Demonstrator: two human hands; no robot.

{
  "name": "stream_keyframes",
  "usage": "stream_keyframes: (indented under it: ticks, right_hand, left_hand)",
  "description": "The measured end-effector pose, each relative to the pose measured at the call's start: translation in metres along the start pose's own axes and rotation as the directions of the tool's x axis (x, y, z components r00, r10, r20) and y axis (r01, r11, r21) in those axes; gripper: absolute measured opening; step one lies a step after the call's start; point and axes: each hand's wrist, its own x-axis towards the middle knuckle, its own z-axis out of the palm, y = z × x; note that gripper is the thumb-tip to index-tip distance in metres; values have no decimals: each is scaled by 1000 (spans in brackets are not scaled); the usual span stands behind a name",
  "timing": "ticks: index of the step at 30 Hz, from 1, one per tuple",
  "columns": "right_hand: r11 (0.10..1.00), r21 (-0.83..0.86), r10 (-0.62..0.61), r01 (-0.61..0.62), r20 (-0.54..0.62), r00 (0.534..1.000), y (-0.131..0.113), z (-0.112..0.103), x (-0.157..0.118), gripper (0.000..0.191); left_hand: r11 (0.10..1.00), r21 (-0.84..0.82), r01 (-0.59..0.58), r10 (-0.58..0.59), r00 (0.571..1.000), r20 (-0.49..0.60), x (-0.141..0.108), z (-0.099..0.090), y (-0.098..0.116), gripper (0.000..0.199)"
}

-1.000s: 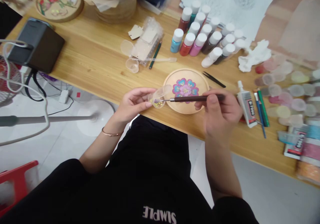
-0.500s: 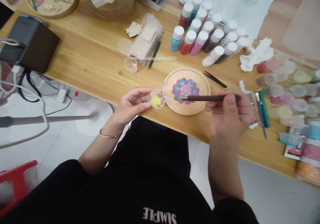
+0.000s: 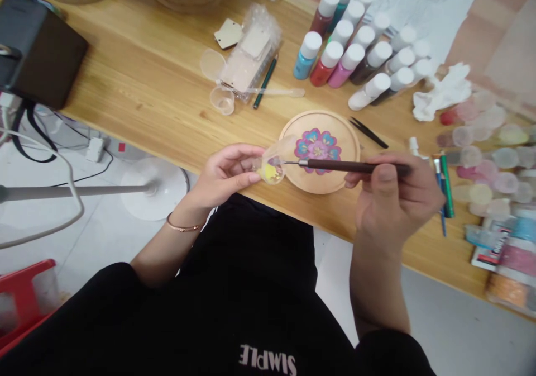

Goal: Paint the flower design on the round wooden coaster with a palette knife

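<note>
Wood tbl | L hand holds cup (yellow paint) | R hand grips dark-handled tool

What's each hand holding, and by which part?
The left hand holds a clear plastic cup by its side; the right hand grips a dark-handled tool by the handle.

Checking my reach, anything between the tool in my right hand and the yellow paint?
Nothing visible: the right hand's dark-handled tool ends just beside the yellow paint in the clear cup in the left hand.
</note>
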Motion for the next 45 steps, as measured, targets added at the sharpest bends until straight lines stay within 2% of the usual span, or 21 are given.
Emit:
stream_keyframes:
  ticks: [4,10,16,22,28,36,45]
  right_hand:
    - [999,24,-37,37,27,999,-1,0,-1,18]
    - [999,10,36,-36,42,998,-2,-1,-3,19]
    - [999,32,10,-12,51,999,-2,-1,-3,15]
    - [999,32,8,-11,80,997,0,-3,-3,13]
    - [995,23,-95,93,95,991,4,-4,-1,10]
    - [992,68,-110,104,95,989,6,-5,0,8]
    - [992,-1,-124,125,92,988,6,-7,0,10]
  left_hand:
    - [1000,2,3,-3,1000,9,-1,0,1,37]
    - [999,27,-25,24,999,34,0,2,2,35]
    - [996,70,-55,52,998,44,-1,2,2,32]
    - [997,15,-71,70,996,64,0,0,1,30]
    - [992,45,-122,116,985,125,2,-2,-1,27]
    - [984,87,-153,139,980,142,2,-4,-2,27]
    - [982,95,-164,149,978,147,2,-4,-1,27]
